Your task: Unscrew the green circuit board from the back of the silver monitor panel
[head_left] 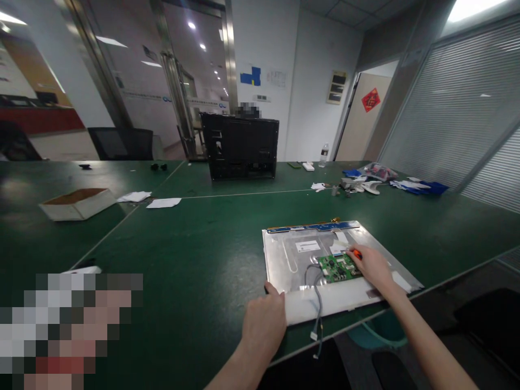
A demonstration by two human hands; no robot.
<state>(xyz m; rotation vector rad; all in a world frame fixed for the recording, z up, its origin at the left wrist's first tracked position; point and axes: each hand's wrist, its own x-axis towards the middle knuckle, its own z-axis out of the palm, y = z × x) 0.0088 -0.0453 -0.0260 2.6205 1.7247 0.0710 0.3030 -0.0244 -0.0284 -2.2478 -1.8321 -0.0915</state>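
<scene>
Panel (292, 254) lies flat at the near edge of the table (195, 244). My left hand (263, 325) braces its corner, grasping nothing; my right hand (371, 267), closed on the screwdriver (356, 253), meets the circuit board (339, 268). I advise keeping the tip square.

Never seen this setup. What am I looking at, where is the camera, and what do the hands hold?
There is no machine: a person works with bare hands, and the one picture comes from a camera on their head, looking forward and down. On the green table lies a metal-backed panel with a green circuit board and a grey cable. The left hand touches the panel's near corner. The right hand rests on the board, gripping what looks like an orange-tipped tool. Farther back: a black frame, a cardboard box.
</scene>
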